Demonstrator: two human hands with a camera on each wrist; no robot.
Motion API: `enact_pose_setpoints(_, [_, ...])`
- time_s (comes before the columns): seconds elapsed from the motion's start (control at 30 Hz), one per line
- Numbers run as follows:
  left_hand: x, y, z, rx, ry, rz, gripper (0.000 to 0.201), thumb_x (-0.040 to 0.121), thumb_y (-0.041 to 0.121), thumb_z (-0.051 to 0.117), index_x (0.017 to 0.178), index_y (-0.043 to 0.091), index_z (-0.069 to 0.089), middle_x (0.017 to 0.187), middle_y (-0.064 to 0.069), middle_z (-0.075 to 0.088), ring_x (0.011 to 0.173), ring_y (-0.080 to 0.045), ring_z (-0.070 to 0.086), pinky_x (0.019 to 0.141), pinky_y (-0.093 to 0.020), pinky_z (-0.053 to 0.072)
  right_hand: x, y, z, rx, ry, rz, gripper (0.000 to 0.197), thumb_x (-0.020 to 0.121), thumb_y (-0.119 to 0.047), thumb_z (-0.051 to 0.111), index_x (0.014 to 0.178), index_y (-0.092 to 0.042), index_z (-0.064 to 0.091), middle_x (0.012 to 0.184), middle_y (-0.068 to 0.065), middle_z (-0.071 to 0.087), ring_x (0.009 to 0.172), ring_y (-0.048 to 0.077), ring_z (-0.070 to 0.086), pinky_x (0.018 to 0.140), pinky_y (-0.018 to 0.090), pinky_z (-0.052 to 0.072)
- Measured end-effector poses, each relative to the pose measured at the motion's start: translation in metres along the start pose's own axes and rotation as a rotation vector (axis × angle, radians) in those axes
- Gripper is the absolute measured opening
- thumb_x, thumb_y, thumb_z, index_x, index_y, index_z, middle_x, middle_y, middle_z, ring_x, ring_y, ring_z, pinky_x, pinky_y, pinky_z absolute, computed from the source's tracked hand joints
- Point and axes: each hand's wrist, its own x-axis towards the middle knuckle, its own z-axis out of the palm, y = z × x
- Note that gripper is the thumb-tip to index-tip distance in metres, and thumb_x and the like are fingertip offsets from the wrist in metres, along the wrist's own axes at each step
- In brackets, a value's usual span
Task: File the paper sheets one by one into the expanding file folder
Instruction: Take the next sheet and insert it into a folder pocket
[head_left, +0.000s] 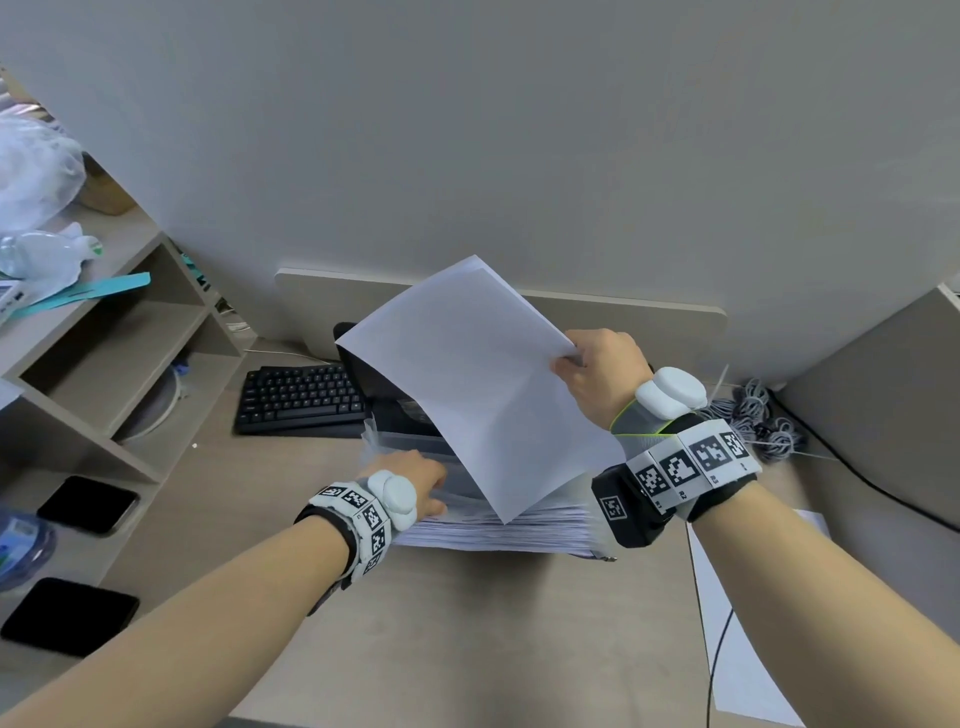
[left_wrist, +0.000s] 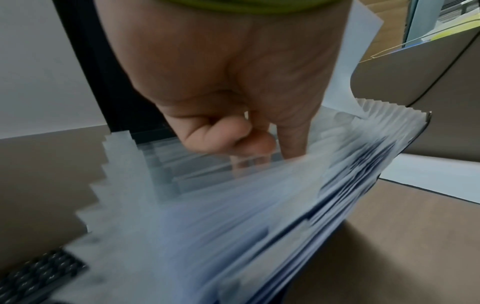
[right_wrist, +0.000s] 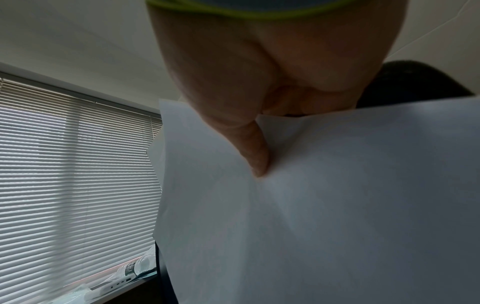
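Bench (head_left: 467, 623) of pale brown laminate fills the foreground, set against a plain grey wall, with open shelving (head_left: 104, 332) at the left and a black keyboard (head_left: 301, 397) near the back. Two black phones (head_left: 88, 504) lie at the left edge, a tangle of grey cable (head_left: 753, 415) sits at the right, and slatted window blinds (right_wrist: 78, 164) show in the right wrist view. The expanding file folder (head_left: 493, 530) lies on the bench in the middle, its translucent pockets fanned open and already stuffed with sheets. The left hand (head_left: 410, 480) rests on the folder's left part, its fingers (left_wrist: 221, 133) curled down between the dividers, holding a pocket apart. The right hand (head_left: 602, 374) is raised above the folder and pinches one white paper sheet (head_left: 467, 384) at its right edge, thumb on the near face and fingers behind; the sheet hangs tilted, its lower corner just at the folder's top.
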Motion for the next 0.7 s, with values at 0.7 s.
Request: enact_pose_setpoints(0.7, [0.001,-0.001,0.012,0.01,0.106,0.137,0.069,0.086,0.073,0.031,0.074,0.017,0.069,0.09,0.003,0.066,0.095,-0.019,0.044,0.078,-0.038,0.046,0.01,0.001,0.002,-0.016,0.032,0.007,0.014,0.087,-0.013,0.051,0.081,-0.002,0.058,0.074,0.018,0.061,0.076,0.041,0.054,0.061,0.036,0.043])
